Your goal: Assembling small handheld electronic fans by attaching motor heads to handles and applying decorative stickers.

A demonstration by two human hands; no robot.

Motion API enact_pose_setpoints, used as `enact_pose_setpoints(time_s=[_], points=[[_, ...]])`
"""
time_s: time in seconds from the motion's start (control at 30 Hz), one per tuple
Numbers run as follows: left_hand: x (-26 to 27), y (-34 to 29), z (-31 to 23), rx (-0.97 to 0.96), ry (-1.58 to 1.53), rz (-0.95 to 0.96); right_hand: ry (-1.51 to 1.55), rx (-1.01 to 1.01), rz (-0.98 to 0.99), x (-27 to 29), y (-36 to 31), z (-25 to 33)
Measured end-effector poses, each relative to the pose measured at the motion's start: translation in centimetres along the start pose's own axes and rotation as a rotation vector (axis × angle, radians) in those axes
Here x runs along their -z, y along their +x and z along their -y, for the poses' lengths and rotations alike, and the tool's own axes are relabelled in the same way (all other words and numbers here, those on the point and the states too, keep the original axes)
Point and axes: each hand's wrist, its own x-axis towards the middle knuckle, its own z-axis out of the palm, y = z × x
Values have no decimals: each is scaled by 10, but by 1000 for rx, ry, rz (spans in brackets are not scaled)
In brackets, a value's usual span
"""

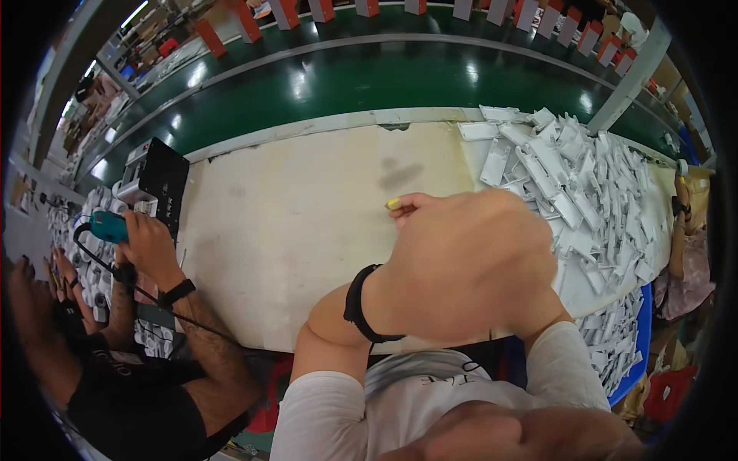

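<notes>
My left hand (pixel 469 265), with a black band at the wrist, is raised close in front of me over the table. It is blurred, and its fingers are hidden behind the back of the hand. Most of my right hand is hidden behind it. Fingertips (pixel 411 203) that seem to belong to the right hand poke out to the left, bent close together. One carries something yellow at its tip, perhaps a finger covering. What the hands hold, if anything, cannot be made out. A heap of white plastic parts (pixel 569 173) lies nearest, to the right.
The pale tabletop (pixel 269 223) is beneath my hands. Beyond runs a green conveyor (pixel 338 81) with red-and-white boxes (pixel 323 9). A co-worker's hand (pixel 150 246) holds a teal power tool (pixel 108 227) beside a black device (pixel 165 184). A blue bin (pixel 644 323) holds more white parts.
</notes>
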Motion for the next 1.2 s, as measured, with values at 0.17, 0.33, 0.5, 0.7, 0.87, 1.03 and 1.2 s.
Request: enact_pose_setpoints(time_s=[0.17, 0.33, 0.5, 0.7, 0.87, 1.03, 1.2], points=[[-9, -4, 15, 295, 56, 489, -27, -59, 235, 3, -15, 31], [-41, -48, 101, 667, -257, 471, 107, -172, 478, -1, -13, 35], [-42, -63, 118, 799, 146, 596, 179, -166, 108, -17, -9, 35], [-44, -64, 116, 783, -24, 616, 188, -213, 166, -17, -9, 42], [-43, -59, 112, 763, 13, 628, 196, -140, 158, -16, -10, 36], [-44, -58, 110, 746, 50, 632, 368, -136, 147, -19, -9, 24], [-45, -58, 108, 730, 43, 666, 292, -98, 152, -14, -7, 22]])
